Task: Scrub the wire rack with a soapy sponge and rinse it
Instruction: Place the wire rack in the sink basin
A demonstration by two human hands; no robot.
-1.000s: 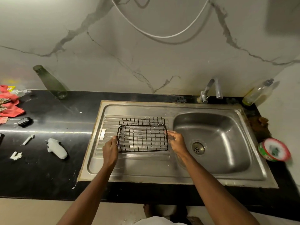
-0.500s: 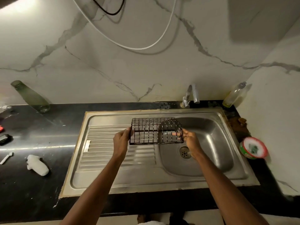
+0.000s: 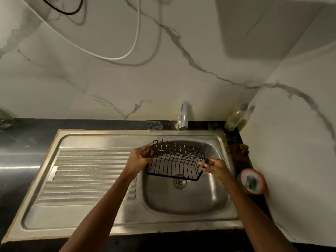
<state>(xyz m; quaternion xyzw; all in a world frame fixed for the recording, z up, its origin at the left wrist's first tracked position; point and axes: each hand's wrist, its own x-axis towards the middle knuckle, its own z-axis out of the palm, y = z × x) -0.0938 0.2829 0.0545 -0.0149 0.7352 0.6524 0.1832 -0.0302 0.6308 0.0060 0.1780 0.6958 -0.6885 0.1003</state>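
The wire rack (image 3: 175, 159) hangs tilted over the sink basin (image 3: 187, 200); our left hand (image 3: 139, 158) and right hand (image 3: 215, 167) pinch its ends. Thin, wet wires could slip, dropping it.

Black wire rack (image 3: 175, 160), silver steel sink (image 3: 185, 200) with ribbed drainboard (image 3: 87, 175), black counter (image 3: 21, 131), white grey-veined marble wall (image 3: 163, 79), red-rimmed white-green tub (image 3: 252, 180), yellowish bottle (image 3: 236, 118).
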